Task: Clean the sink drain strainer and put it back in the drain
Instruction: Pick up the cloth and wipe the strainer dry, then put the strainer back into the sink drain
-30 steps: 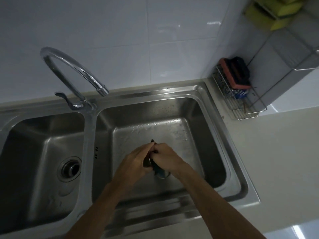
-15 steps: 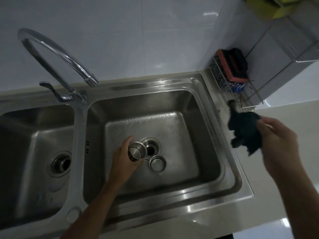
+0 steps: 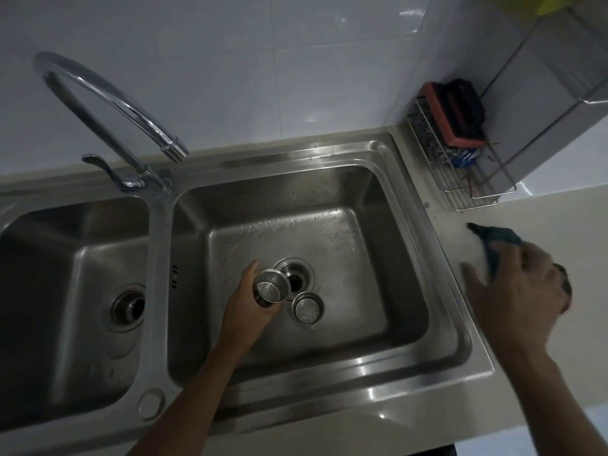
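Left hand: the left hand (image 3: pixel 245 306) is closed around the strainer (image 3: pixel 270 288), low inside the right basin (image 3: pixel 388 307).
Strainer: a small steel cup with a flared rim is seen, tilted so its perforated bottom faces the camera; it is held clear of the basin floor, just left of the drain (image 3: pixel 295 278).
Drain: an open round hole with a steel ring, uncovered, is found just right of the left fingertips.
Second cup: a second steel cup (image 3: pixel 307 307) is set upright on the basin floor, just right of the left hand and just in front of the drain, apart from the strainer.
Right hand: the right hand (image 3: pixel 523 287) is laid on the counter (image 3: pixel 543 340) past the sink's right rim, fingers spread and pressed over a dark cloth (image 3: pixel 493 241); a firm grip cannot be told.
Open room: bare basin floor is left on all sides of the drain; bare counter lies in front of the right hand.
Surface: water drops are seen on the basin floor beyond the left hand.
Left basin: a left basin (image 3: pixel 59 274) with its own drain lies left of the left hand.
Farther: a curved tap (image 3: pixel 108 106) stands beyond the divider; a wire rack (image 3: pixel 460 172) with a sponge stands beyond the right hand.
Room: white wall tiles (image 3: pixel 230 67) under dim light.
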